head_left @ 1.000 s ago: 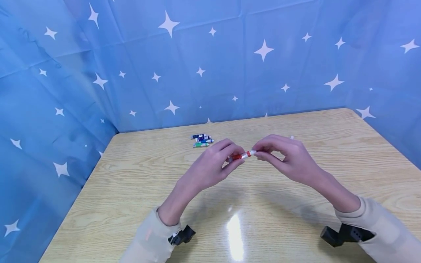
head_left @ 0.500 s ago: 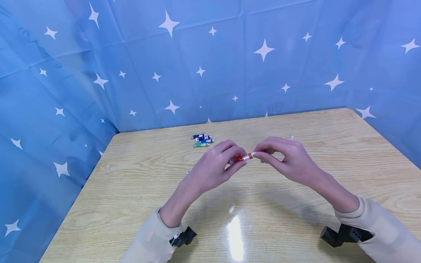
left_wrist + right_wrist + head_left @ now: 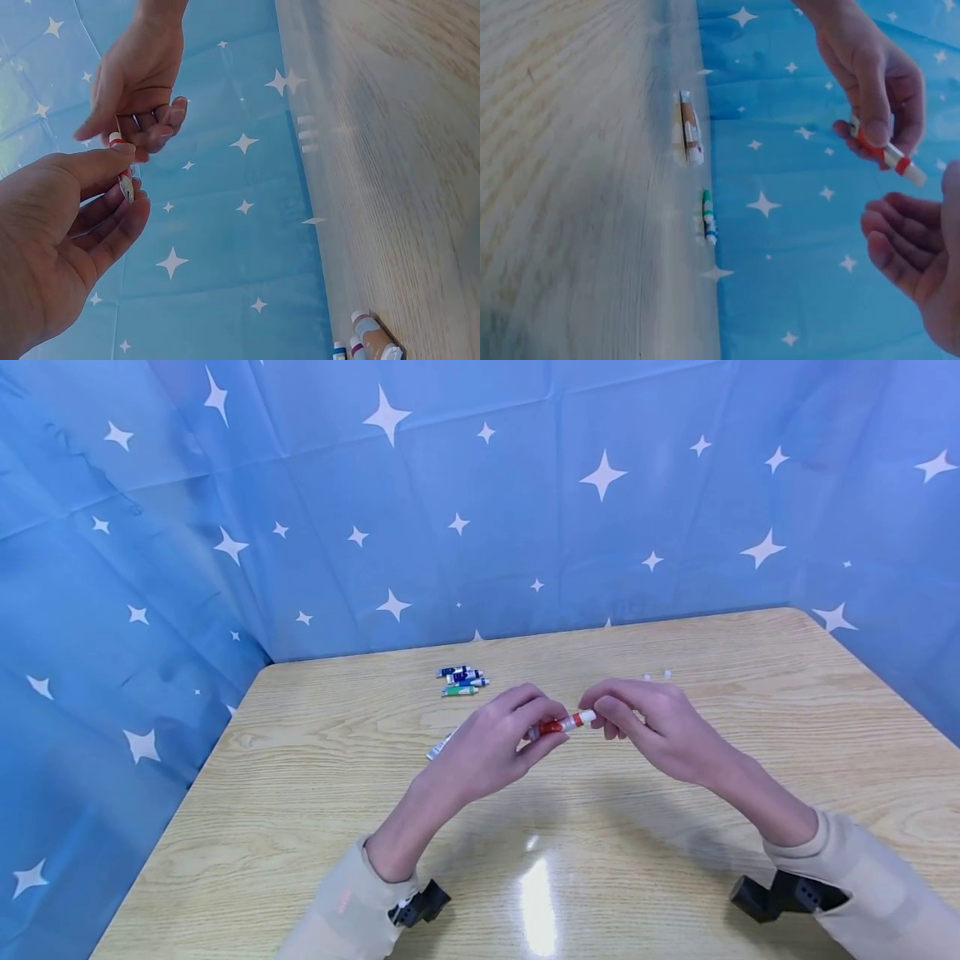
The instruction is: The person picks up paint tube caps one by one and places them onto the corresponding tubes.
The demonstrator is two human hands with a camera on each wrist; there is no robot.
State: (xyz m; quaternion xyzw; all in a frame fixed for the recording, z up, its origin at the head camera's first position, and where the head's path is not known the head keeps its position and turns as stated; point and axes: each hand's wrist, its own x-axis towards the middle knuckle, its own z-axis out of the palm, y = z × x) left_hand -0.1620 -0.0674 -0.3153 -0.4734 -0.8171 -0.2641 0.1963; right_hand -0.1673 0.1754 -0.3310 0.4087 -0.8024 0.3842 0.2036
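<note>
My left hand (image 3: 498,735) grips a small red paint tube (image 3: 552,727) between thumb and fingers, above the table. The tube's white capped end points to the right, toward my right hand (image 3: 656,727). In the right wrist view, a small gap separates that white cap (image 3: 915,175) from my right fingers (image 3: 904,251), which are loosely bent around nothing. Seen from the left wrist, the tube (image 3: 125,176) sits between the left thumb and fingers, with the right hand (image 3: 142,90) just beyond it. The left fingers cover part of the tube.
Several blue tubes (image 3: 465,675) and a green tube (image 3: 460,691) lie together toward the table's far edge. Another tube (image 3: 441,745) is partly hidden behind my left hand; a brown tube (image 3: 375,337) shows in the left wrist view. Small white caps (image 3: 667,674) lie behind my right hand.
My right fingers have come off the tube's white end, which is now exposed. My left hand has shifted slightly right and nearer with the tube, uncovering more of the tube behind it.
</note>
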